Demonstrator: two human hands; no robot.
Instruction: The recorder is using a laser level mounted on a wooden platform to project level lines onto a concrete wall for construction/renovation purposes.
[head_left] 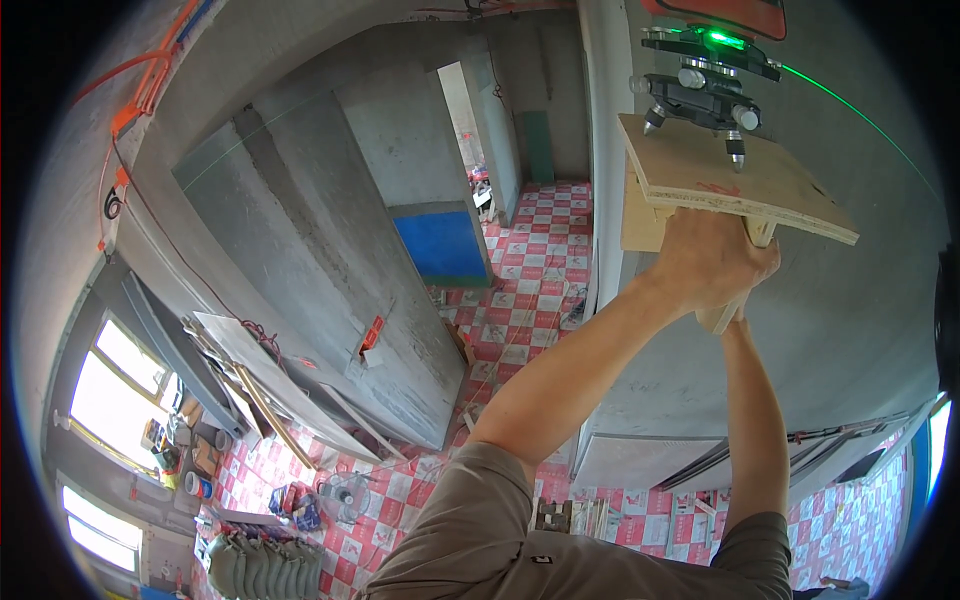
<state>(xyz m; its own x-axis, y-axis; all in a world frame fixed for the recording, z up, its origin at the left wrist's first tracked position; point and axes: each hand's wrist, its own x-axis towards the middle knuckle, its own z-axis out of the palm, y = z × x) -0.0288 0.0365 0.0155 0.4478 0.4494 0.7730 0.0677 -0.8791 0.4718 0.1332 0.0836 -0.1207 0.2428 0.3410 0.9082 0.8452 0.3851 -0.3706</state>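
Steadying a flat tan plywood board [790, 190] from below appears to be the step in hand: the board juts out high beside the smooth grey wall [860, 310], bearing a red-and-black laser level [700, 100] with a green glow. The left hand [712, 262] has its grip wrapped closely around the pale wooden bracket [762, 232] under the board; the right hand [737, 314] is mostly hidden below, so its grip cannot be told. The next move seems to call for even support, since one metal foot [652, 125] stands just beside the board's left edge. Open room lies leftward, above the red-and-white checked floor [545, 235].
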